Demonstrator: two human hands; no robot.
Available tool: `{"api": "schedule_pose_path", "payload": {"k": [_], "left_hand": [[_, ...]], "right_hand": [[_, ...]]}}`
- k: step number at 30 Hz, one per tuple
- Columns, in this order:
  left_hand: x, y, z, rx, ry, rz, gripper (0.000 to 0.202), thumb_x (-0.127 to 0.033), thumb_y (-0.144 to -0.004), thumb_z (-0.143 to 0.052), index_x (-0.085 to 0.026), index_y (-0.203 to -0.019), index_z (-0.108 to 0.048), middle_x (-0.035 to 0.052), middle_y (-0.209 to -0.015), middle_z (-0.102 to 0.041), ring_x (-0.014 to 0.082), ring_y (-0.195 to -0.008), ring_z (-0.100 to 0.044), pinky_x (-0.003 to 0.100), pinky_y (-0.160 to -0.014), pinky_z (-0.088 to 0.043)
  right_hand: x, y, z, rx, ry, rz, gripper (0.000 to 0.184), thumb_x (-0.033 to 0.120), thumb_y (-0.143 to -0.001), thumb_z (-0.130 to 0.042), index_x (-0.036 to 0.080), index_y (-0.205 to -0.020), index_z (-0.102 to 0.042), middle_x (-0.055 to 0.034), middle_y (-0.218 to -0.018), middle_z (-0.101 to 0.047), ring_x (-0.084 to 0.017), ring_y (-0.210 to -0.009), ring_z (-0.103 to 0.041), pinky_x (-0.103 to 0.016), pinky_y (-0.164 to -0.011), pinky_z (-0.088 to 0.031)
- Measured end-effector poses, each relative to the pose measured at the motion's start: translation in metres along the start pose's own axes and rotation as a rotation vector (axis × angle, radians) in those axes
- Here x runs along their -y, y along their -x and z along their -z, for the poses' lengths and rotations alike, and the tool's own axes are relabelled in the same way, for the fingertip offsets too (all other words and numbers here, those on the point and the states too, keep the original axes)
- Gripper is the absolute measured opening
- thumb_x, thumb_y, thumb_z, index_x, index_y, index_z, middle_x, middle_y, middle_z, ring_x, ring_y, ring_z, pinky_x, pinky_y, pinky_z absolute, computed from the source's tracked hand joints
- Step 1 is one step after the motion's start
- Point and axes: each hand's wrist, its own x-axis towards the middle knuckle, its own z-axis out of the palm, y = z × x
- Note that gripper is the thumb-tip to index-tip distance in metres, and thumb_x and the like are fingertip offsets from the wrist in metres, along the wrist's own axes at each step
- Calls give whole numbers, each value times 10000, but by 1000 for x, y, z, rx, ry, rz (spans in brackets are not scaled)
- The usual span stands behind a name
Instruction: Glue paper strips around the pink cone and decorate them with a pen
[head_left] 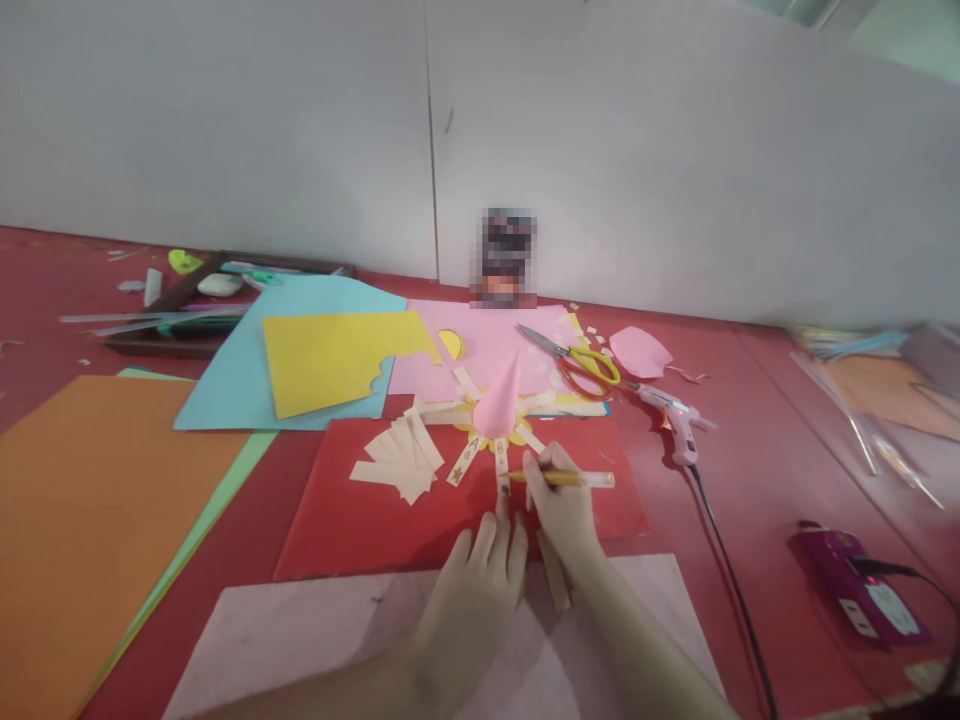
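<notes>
At the far left of my view I have an orange sheet (112, 490) on the red tabletop (757, 470), and behind it a dark tray (161, 347) with odds and ends in it. Next I see a blue sheet (217, 385) with a notched yellow sheet (322, 365) lying over it, then a fan of loose cream strips (401, 460) on a red board (330, 530). Beside the fan, a strip lettered A (466, 458) bears a gold star. My left hand (480, 585) lies low and palm down, its fingers stretched out, the index tip resting on the lower end of a strip lettered B (501, 455). That strip and its neighbour radiate from the foot of an upright pink cone (496, 405), near the middle of my view. On the right, my other hand (562, 510) has its fingers closed around a gold pen (600, 480), its tip at strip B; I cannot tell whether it touches. Behind lie scissors (581, 368) with one yellow and one red handle, then a pink glue gun (679, 425) trailing its cord, and finally a purple box (847, 585) with a cable.
</notes>
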Motion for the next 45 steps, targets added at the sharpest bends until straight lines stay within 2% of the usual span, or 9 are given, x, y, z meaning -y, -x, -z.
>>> {"api": "schedule_pose_path", "payload": {"k": [8,19,27,37,45], "left_hand": [[0,0,1,7,-7,-5,371,-159,-764,-467,-124,-1109,-601,108,-1127,-608,237,-989,-498,344,-743,-413],[-2,5,-1,8,-24,-34,376,-128,-756,-431,-128,-1080,-622,113,-1134,-606,240,-1012,-496,358,-777,-417],[-1,4,0,45,-25,-50,374,-114,-766,-426,-126,-1088,-616,105,-1130,-610,235,-1019,-506,353,-784,-427],[-2,3,-1,13,-19,-28,352,-144,-771,-452,-135,-1078,-624,95,-1124,-616,232,-1011,-506,349,-781,-430],[-1,3,0,31,-32,-37,366,-140,-764,-455,-127,-1093,-615,110,-1151,-600,239,-1019,-504,353,-780,-432]], "right_hand": [[0,0,0,-48,22,-11,307,370,-825,-455,233,-589,-314,96,-389,-356,-75,-356,-349,-200,-405,-317],[-1,0,2,-28,23,-11,324,403,-826,-449,231,-586,-315,94,-393,-357,-75,-364,-353,-200,-407,-319],[5,1,1,79,-64,-46,356,467,-791,-473,232,-573,-318,93,-377,-362,-70,-330,-349,-195,-366,-311],[3,0,1,54,-73,-72,326,426,-820,-487,226,-604,-348,87,-404,-425,-80,-370,-412,-198,-429,-353],[2,1,1,58,-72,-62,322,413,-831,-482,227,-608,-342,85,-404,-424,-81,-371,-404,-201,-424,-346]]}}
